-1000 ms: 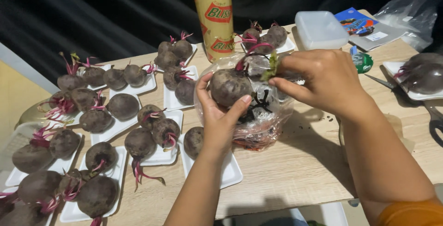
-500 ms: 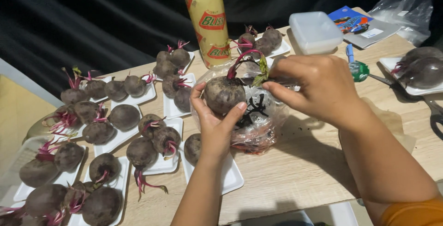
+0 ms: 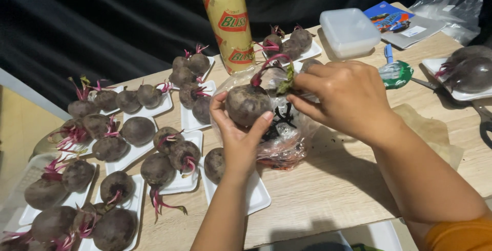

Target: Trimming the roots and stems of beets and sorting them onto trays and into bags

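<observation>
My left hand (image 3: 237, 136) cups a round dark beetroot (image 3: 247, 105) from below, holding it over a clear plastic bag (image 3: 287, 138) that lies on the wooden table (image 3: 338, 189). My right hand (image 3: 343, 97) pinches the beetroot's red stem and small green leaf (image 3: 285, 81) at the top. Below my left wrist sits a white foam tray (image 3: 253, 194) with one beetroot (image 3: 215, 165) on it.
Several white trays of beetroots (image 3: 138, 143) cover the table's left side. A tall yellow cylinder (image 3: 228, 20) stands at the back. A stack of clear lidded boxes (image 3: 349, 32), a blue booklet (image 3: 392, 18), wrapped beetroots (image 3: 469, 71) and scissors (image 3: 482, 120) lie at right.
Both hands and the beetroot have stayed over the bag; my right hand's fingers have shifted slightly at the stem. The view has drifted a little.
</observation>
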